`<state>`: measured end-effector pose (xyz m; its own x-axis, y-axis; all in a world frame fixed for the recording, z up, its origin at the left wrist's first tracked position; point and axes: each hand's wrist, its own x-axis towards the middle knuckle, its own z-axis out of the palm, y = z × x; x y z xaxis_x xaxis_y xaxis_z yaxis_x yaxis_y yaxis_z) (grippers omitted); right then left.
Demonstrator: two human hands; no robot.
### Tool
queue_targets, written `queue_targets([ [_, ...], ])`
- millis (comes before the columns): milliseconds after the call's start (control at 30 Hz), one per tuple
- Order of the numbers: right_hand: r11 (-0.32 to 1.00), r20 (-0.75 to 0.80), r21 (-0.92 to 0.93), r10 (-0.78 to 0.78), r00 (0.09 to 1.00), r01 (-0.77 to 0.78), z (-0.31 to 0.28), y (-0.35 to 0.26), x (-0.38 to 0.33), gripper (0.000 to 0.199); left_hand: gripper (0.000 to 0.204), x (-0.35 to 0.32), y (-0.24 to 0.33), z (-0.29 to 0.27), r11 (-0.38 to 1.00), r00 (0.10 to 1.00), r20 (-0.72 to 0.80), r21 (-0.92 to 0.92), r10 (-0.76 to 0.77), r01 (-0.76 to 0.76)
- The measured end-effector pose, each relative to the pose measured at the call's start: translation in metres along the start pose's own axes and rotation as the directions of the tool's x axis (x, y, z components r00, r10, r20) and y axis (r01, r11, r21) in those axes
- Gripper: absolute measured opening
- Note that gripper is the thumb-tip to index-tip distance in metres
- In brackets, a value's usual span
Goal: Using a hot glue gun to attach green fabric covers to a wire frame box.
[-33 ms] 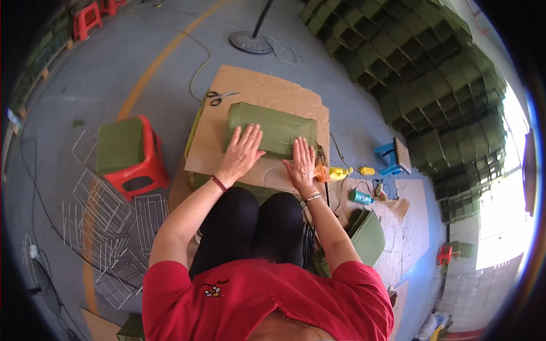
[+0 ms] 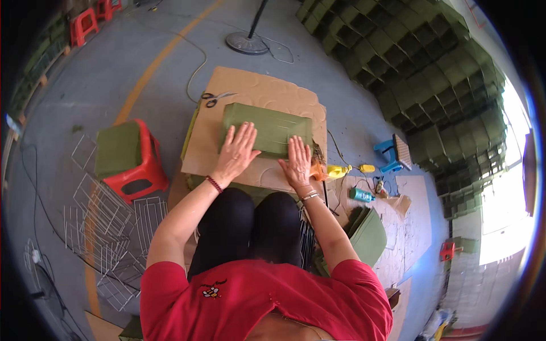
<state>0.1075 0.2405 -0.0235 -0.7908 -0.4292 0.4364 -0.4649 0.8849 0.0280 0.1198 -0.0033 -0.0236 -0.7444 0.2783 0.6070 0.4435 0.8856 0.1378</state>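
Observation:
A green rectangular piece (image 2: 273, 122) with a raised middle and thin lines across it lies on a cardboard-topped work surface (image 2: 278, 85) in front of my knees. My left hand (image 2: 236, 150) rests flat on its near left part, fingers stretched out and a little apart. On its near right part lies my right hand (image 2: 297, 162), palm down with the fingers extended. Neither hand grips anything. Parts of the piece are hidden beneath my hands. Scissors with black handles (image 2: 210, 100) lie at the far left of the cardboard.
To the left stand a red stool (image 2: 138, 184) topped with green sheets and a heap of wire frames (image 2: 105, 219). Right of the work surface are a yellow-and-orange tool (image 2: 335, 171), a teal bottle (image 2: 362, 195) and green panels (image 2: 368, 236). Stacked green boxes (image 2: 398, 74) line the right side.
The whole view has shifted slightly. Both hands stay flat on the green piece, in nearly the same places.

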Motion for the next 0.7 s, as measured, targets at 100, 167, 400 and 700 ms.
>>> queue_targets([
  [100, 0.999, -0.009, 0.051, 0.01, 1.0, -0.009, 0.004, -0.011, 0.002, 0.081, 0.068, 0.002, -0.006, 0.001, 0.997, 1.0, 0.003, 0.079, -0.021, 0.021],
  [167, 0.996, -0.037, 0.085, 0.003, 0.999, 0.0, 0.004, -0.014, 0.005, 0.078, 0.068, 0.003, -0.01, -0.004, 0.994, 1.0, 0.021, 0.109, -0.017, 0.015],
  [400, 0.868, -0.237, 0.467, 0.308, 0.921, -0.17, 0.018, -0.004, -0.003, 0.072, 0.069, 0.017, -0.026, -0.011, 0.986, 0.995, 0.096, 0.162, 0.033, -0.048],
  [700, 0.28, 0.001, 0.915, 0.716, 0.698, -0.289, 0.039, 0.021, -0.026, 0.048, 0.065, 0.031, -0.022, 0.006, 0.953, 0.974, 0.223, 0.29, 0.024, -0.09],
])
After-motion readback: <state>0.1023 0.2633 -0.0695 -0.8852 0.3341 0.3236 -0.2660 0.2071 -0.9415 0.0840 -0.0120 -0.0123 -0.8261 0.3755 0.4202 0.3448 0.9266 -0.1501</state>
